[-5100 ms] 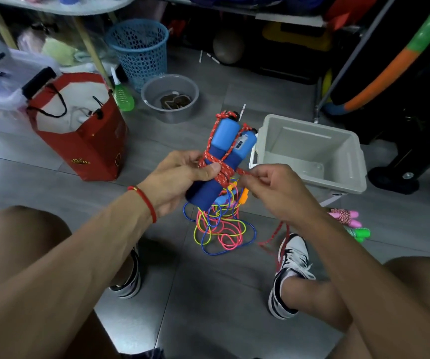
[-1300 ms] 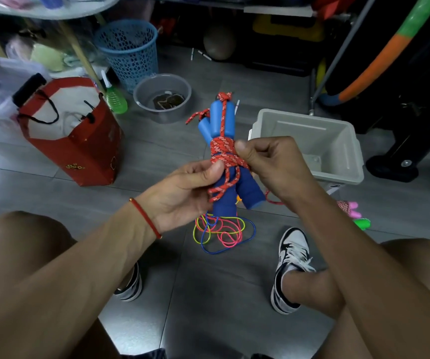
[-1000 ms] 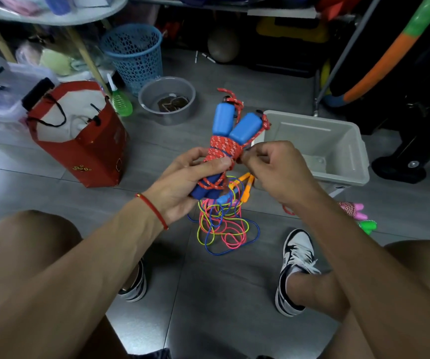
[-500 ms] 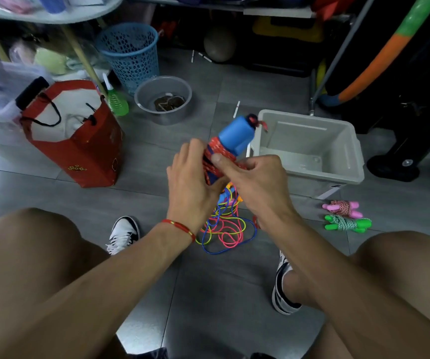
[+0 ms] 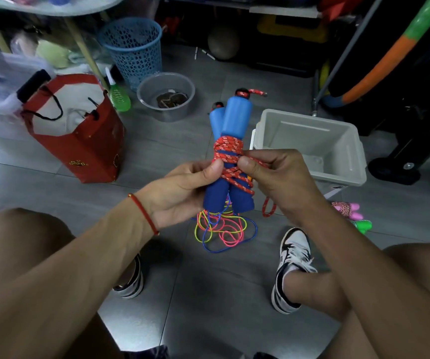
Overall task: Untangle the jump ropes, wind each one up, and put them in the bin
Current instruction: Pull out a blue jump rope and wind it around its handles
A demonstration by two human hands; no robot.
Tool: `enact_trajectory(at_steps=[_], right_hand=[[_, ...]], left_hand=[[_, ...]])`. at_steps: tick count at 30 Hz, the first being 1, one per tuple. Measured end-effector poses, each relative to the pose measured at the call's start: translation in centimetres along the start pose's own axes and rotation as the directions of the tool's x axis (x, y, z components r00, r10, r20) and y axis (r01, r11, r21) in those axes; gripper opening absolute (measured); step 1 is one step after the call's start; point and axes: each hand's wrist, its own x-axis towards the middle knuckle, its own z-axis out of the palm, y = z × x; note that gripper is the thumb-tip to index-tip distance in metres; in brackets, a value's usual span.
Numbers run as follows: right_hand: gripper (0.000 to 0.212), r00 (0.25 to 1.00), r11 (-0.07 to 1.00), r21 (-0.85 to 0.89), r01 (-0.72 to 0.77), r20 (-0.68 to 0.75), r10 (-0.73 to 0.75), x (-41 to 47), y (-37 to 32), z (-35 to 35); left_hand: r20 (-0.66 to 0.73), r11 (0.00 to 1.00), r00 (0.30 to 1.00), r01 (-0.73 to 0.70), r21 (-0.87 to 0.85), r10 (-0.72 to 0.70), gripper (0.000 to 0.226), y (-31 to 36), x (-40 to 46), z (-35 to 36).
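A jump rope with two blue foam handles (image 5: pixel 236 120) is held upright in front of me, its red speckled cord (image 5: pixel 228 149) wound round the middle of both handles. My left hand (image 5: pixel 180 187) grips the lower part of the handles, thumb on the windings. My right hand (image 5: pixel 273 174) pinches the cord at the wrap, and a short loop of cord (image 5: pixel 268 208) hangs below it. A tangle of thin multicoloured rope (image 5: pixel 221 229) lies on the floor beneath. The grey bin (image 5: pixel 348 156) stands open to the right. Wound pink (image 5: pixel 346 209) and green (image 5: pixel 362 225) ropes lie on the floor beside it.
A red paper bag (image 5: pixel 79 141) stands at left, with a blue mesh basket (image 5: pixel 133 50) and a grey bowl (image 5: pixel 166 97) behind. A black stand base (image 5: pixel 395 172) sits right of the bin. My shoes (image 5: pixel 291 257) and knees frame the floor below.
The handles have been turned upright and my left hand has shifted from covering the wrap to gripping below it. More red cord now lies wound round the handles than five seconds ago.
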Motion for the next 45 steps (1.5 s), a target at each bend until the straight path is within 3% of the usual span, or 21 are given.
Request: enact_trajectory(at_steps=[2,5,7,11,15,17,19,21,22,23,24,27,29,30,32,34,37,41,45], right_hand=[[0.023,0.998,1.000,0.007,0.014,0.057,-0.014,-0.1,0.0,0.0],[0.023,0.995,0.996,-0.082,0.022,0.102,-0.014,0.0,-0.2,-0.4],[0.018,0.997,0.987,-0.161,-0.009,0.073,0.021,0.1,-0.2,-0.3],[0.012,0.995,0.897,-0.431,-0.098,-0.046,0.087,0.0,0.9,0.8],[0.033,0.966,0.925,-0.298,-0.237,-0.175,0.192,-0.2,0.6,1.9],[0.041,0.954,0.932,-0.248,-0.264,-0.211,0.214,-0.2,0.6,2.3],[0.052,0.959,0.949,-0.219,-0.228,-0.219,0.180,-0.1,0.9,2.7],[0.046,0.955,0.964,-0.158,-0.215,-0.240,0.173,0.0,0.6,2.6],[0.039,0.958,0.970,-0.131,-0.205,-0.230,0.171,0.0,0.3,2.1],[0.034,0.962,0.974,-0.110,-0.197,-0.212,0.171,0.0,0.1,1.6],[0.033,0.967,0.978,-0.094,-0.187,-0.191,0.167,0.1,0.0,1.1],[0.052,0.989,0.991,0.005,-0.130,-0.075,0.130,0.4,-0.1,0.0],[0.063,0.992,0.988,0.090,-0.127,0.007,0.127,0.2,-0.4,0.0],[0.057,0.991,0.985,0.109,-0.133,0.027,0.131,0.1,-0.5,0.0],[0.039,0.991,0.991,0.024,-0.135,0.016,0.134,0.2,-0.4,0.1],[0.037,0.993,0.971,-0.210,-0.117,-0.030,0.113,0.6,0.3,0.0],[0.030,0.992,0.833,-0.538,-0.125,-0.098,0.085,1.2,1.2,0.2],[0.027,0.990,0.702,-0.704,-0.109,-0.137,0.016,0.9,1.5,1.1],[0.021,0.973,0.708,-0.701,-0.084,-0.210,-0.093,0.9,1.2,1.6]], left_hand=[[0.046,0.999,0.999,0.025,0.041,-0.027,0.097,0.2,-0.2,-0.3],[0.039,0.994,0.998,0.035,0.099,-0.039,0.074,0.7,-0.3,-0.4],[-0.031,0.993,0.999,0.039,0.108,-0.036,0.062,0.9,-0.1,-0.6],[-0.277,0.942,0.955,-0.003,0.336,0.102,0.054,0.3,1.0,-0.6],[-0.369,0.862,0.901,-0.010,0.506,0.227,0.049,-0.6,1.9,-0.4],[-0.390,0.775,0.868,0.011,0.632,0.307,0.040,-0.7,2.2,-0.1],[-0.418,0.612,0.817,0.103,0.784,0.398,0.039,-0.7,2.2,0.6],[-0.408,0.436,0.765,0.186,0.881,0.498,0.046,-0.7,1.9,1.5],[-0.388,0.398,0.765,0.187,0.898,0.514,0.051,-0.6,1.7,1.8],[-0.364,0.420,0.785,0.147,0.896,0.501,0.056,-0.4,1.6,1.7],[-0.342,0.503,0.816,0.073,0.861,0.467,0.058,0.2,1.3,1.7],[-0.291,0.873,0.924,-0.084,0.481,0.249,0.035,1.8,0.2,1.3],[-0.224,0.959,0.970,-0.030,0.283,0.096,0.037,1.7,-0.1,1.4],[-0.187,0.967,0.981,-0.008,0.255,0.057,0.042,1.3,-0.1,1.4],[-0.208,0.947,0.976,0.009,0.322,0.062,0.046,0.5,0.2,1.3],[-0.309,0.889,0.940,0.012,0.458,0.146,0.039,0.0,0.8,0.7],[-0.442,0.810,0.863,0.069,0.582,0.245,0.024,-0.6,1.5,-0.4],[-0.491,0.689,0.808,0.154,0.709,0.324,0.029,-1.0,2.2,-0.6],[-0.479,0.547,0.773,0.209,0.811,0.415,0.024,-1.1,2.6,-0.1]])
